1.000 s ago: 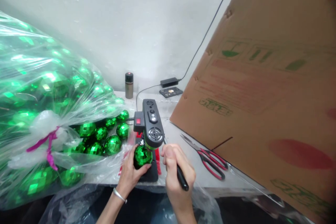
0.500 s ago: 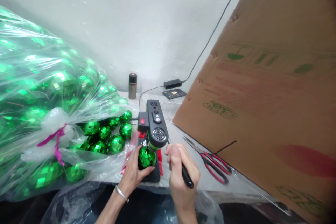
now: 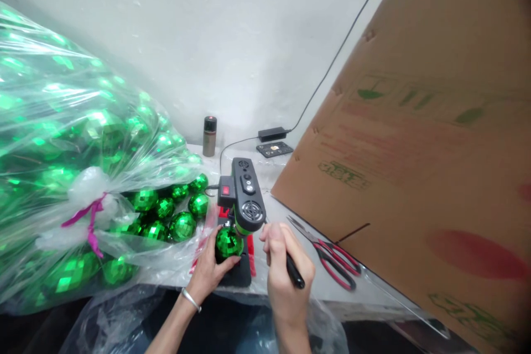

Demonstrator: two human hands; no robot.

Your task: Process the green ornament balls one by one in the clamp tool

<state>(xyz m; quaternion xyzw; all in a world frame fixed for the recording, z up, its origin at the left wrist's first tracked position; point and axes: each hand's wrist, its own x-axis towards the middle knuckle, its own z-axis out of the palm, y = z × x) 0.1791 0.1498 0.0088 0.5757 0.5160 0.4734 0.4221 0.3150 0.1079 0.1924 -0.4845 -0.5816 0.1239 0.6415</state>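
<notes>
My left hand (image 3: 208,261), with a metal bangle at the wrist, is closed around a shiny green faceted ball (image 3: 228,242). The ball sits over the black base of a small black machine (image 3: 248,193), just by the lower end of its head, which has round vents. My right hand (image 3: 288,265) is wrapped round a black-handled tool (image 3: 294,272), to the right of the machine. Its fingers hide much of that tool, so I cannot tell its exact kind.
At left, a clear plastic bag (image 3: 89,182) tied with purple ribbon bulges with green balls; several loose balls (image 3: 182,225) lie beside it. Red-handled scissors (image 3: 332,260) rest by a large cardboard box (image 3: 415,149). A dark bottle (image 3: 209,136), adapter (image 3: 272,134) and phone (image 3: 274,149) stand behind.
My left hand has shifted the green ball slightly left and up, a little away from the machine's head. My right hand keeps its grip on the black-handled tool in nearly the same place.
</notes>
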